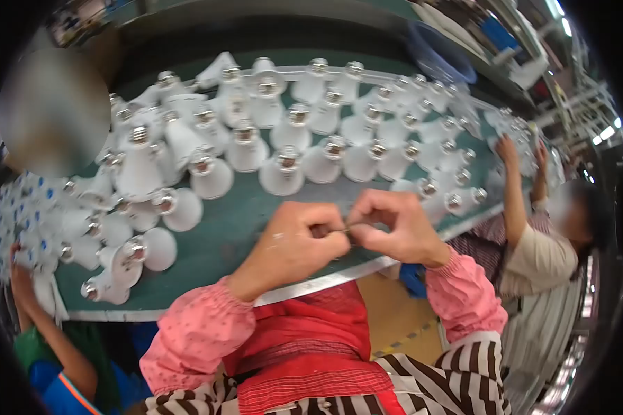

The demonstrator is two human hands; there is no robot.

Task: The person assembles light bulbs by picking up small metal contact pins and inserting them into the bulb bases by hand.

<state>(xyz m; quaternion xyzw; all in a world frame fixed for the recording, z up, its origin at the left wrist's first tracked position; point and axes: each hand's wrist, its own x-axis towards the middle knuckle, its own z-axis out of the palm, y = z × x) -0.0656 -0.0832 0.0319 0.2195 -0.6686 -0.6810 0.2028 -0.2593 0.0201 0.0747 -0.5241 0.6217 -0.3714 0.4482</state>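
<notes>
Both of my hands meet above the near edge of the green table, thumbs and forefingers pinched together. My left hand is closed at the fingertips. Facing it, my right hand is closed in the same way. Between the two pinches there is a trace of something tiny and thin, too small to name. Just beyond my hands, white light bulbs with silver screw caps stand and lie in rows; the nearest ones include an upright bulb and another bulb. Neither hand touches a bulb.
The green table has a pale metal edge close to my body. A person's arm reaches in at the left by blue-dotted parts. At the right, another person's hands are among bulbs. A blue tub stands behind.
</notes>
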